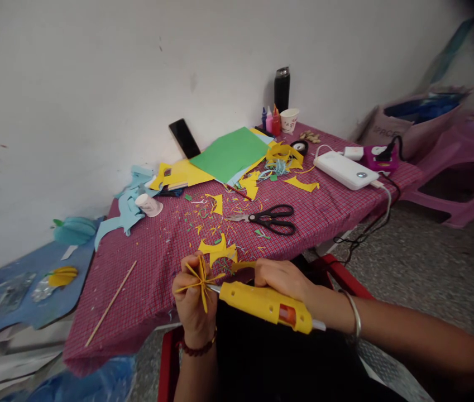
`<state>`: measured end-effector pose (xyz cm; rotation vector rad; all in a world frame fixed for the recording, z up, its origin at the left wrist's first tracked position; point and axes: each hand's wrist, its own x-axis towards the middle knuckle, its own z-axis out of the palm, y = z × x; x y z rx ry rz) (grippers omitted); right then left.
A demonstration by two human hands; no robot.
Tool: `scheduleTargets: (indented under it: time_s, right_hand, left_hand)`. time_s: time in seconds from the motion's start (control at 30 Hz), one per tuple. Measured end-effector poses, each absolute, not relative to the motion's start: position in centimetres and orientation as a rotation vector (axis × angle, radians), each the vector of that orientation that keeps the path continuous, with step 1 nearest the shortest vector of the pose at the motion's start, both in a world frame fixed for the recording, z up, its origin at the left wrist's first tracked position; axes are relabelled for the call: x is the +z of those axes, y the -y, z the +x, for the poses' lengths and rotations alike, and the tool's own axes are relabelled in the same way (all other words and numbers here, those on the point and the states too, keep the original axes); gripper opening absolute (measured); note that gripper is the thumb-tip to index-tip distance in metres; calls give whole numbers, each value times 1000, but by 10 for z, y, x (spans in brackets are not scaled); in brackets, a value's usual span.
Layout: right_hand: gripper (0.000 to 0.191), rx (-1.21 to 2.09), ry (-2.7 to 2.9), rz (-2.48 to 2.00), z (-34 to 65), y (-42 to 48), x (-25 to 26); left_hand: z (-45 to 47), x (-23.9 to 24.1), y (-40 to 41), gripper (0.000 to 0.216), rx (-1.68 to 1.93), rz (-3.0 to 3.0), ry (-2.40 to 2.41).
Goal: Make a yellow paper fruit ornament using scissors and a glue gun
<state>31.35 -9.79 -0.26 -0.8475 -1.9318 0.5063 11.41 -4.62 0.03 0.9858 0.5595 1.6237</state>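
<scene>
My left hand (pixel 192 304) grips a yellow paper piece (pixel 201 281) whose thin folds fan out from a centre like a star. Wrapped around the handle of a yellow glue gun (pixel 253 301) is my right hand (pixel 282 277). The gun's metal nozzle points left and meets the middle of the folded paper; whether it touches, I cannot tell. A clear glue stick pokes out of the gun's back end. Just beyond my hands lie yellow paper offcuts (pixel 219 249) and black-handled scissors (pixel 272 219), blades pointing left.
Green paper (pixel 234 153) lies over yellow sheets at the back. A white power bank (pixel 345 170) with cables sits right. A wooden stick (pixel 111 303), a paper cup (pixel 148 205) and blue scraps (pixel 129 206) are left. A black bottle (pixel 282 89) stands by the wall.
</scene>
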Motion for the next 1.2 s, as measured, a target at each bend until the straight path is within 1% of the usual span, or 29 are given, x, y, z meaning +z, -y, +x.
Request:
scheduleTargets:
  time_s: [0.37,0.7,1.2]
  right_hand:
    - [17,486,1919,-792,315,95,-5]
    - [17,486,1932,-720,314,95,4]
    - [21,379,1935,-800,314,96,-4]
  left_hand:
    - [112,-2,46,19,1609,1052,-546]
    - [114,-5,48,19,1614,1065,-544]
    - [111,-6,46,19,1606,980,-468]
